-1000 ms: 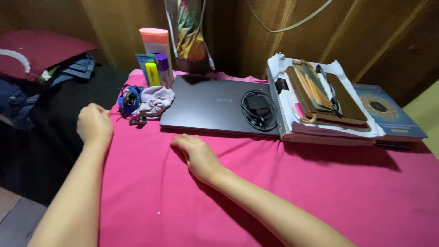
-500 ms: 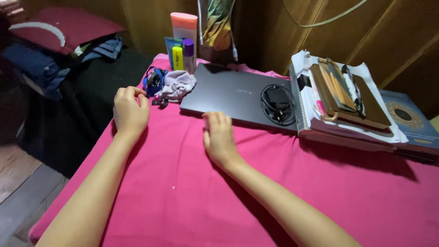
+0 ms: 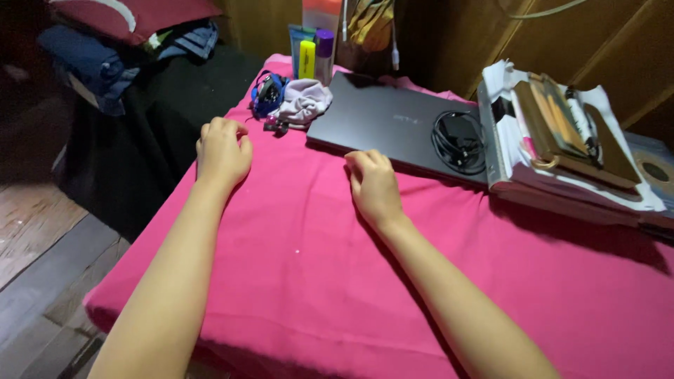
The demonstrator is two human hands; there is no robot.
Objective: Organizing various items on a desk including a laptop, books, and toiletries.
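**Both hands empty on the pink cloth**

Your left hand (image 3: 223, 151) rests loosely curled, holding nothing, near the blue cord bundle (image 3: 267, 91). Your right hand (image 3: 374, 186) lies flat and empty on the pink tablecloth (image 3: 295, 281), just beside the closed laptop's (image 3: 386, 119) front edge.
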